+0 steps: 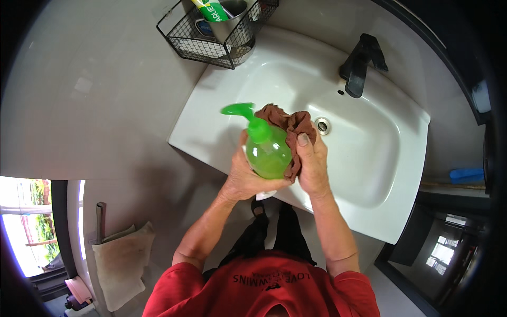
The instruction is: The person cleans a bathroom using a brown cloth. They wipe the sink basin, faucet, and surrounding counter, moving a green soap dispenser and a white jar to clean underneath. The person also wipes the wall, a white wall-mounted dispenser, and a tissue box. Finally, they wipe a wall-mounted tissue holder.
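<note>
A green pump bottle (269, 156) of translucent liquid, probably soap, is held upright over the front of a white ceramic washbasin (356, 158). My left hand (245, 174) grips the bottle around its left and near side. In my right hand (315, 162) is a crumpled brown cloth (299, 130), pressed against the bottle's right side, with the thumb on top of it. The green pump head (239, 110) points to the left. Something white shows below my left hand, too covered to name.
A black faucet (358, 71) rises at the basin's back, near the metal drain (322, 126). A black wire basket (202, 49) holding a metal cup and a green tube stands at the back left corner. A beige towel (121, 265) hangs at lower left. A blue item (466, 174) lies far right.
</note>
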Motion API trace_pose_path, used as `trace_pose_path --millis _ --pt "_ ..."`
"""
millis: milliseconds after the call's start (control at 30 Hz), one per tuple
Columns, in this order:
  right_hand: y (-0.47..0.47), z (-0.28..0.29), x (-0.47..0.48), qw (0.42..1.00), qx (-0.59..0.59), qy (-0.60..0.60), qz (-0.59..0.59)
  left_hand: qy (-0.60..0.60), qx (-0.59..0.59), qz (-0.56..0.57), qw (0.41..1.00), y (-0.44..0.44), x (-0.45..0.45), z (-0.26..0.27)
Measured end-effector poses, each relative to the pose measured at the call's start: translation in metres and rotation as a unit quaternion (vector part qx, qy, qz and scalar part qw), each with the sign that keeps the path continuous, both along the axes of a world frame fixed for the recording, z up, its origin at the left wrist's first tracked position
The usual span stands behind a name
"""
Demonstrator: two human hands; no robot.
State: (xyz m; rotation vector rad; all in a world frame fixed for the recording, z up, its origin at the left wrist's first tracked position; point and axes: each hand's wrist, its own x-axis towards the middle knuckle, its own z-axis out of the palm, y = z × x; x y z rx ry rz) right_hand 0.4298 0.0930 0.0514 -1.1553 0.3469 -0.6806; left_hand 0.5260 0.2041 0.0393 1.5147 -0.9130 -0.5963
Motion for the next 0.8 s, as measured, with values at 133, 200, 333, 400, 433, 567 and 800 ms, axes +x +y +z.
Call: trace_pose_path --millis 133,200,333,400,433,567,800 --pt "0.031 -0.025 0.007 0.994 0.102 -0.014 -0.031 0.07 -0.052 0.056 0.995 0.003 0.013 -0.008" --pt "0.051 -0.027 0.014 0.969 0.237 -0.071 -0.019 0.143 -0.072 0.102 0.982 0.009 0.017 -0.027" --pt "0.083 -0.034 0.012 0.943 0.321 -0.07 0.053 0.188 -0.081 0.171 0.964 0.012 0.02 -0.033" --pt "0.092 -0.035 0.002 0.992 0.105 0.024 0.071 0.198 -0.073 0.158 0.965 0.017 0.028 -0.022" --pt "0.095 -0.036 0.0 0.994 -0.005 0.072 0.078 0.203 -0.068 0.151 0.965 0.019 0.032 -0.019" --pt "0.074 -0.019 -0.009 0.986 0.085 0.049 0.134 0.278 -0.142 0.134 0.941 0.026 0.04 -0.015" --pt "0.019 0.008 0.019 0.996 0.034 0.015 0.077 -0.018 -0.07 0.032 0.997 0.028 0.048 0.009"
